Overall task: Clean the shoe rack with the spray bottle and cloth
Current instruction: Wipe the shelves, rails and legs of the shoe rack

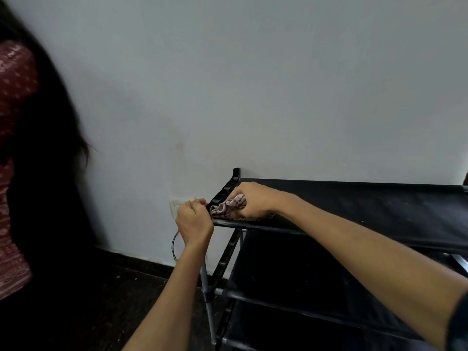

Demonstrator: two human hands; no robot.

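The black shoe rack [354, 206] stands against the wall, its fabric top shelf at mid-right and lower shelves beneath. My right hand [255, 201] presses a crumpled pinkish patterned cloth [228, 207] onto the top shelf's left end. My left hand [193, 219] is closed around the rack's front left corner, at the top of the metal post. No spray bottle is in view.
A white wall [253, 84] rises behind the rack, with a socket plate [174, 205] and a hanging cable [174, 243] just left of my left hand. Another person with long dark hair and a red patterned top [15, 148] stands at the far left. The floor [101, 300] is dark.
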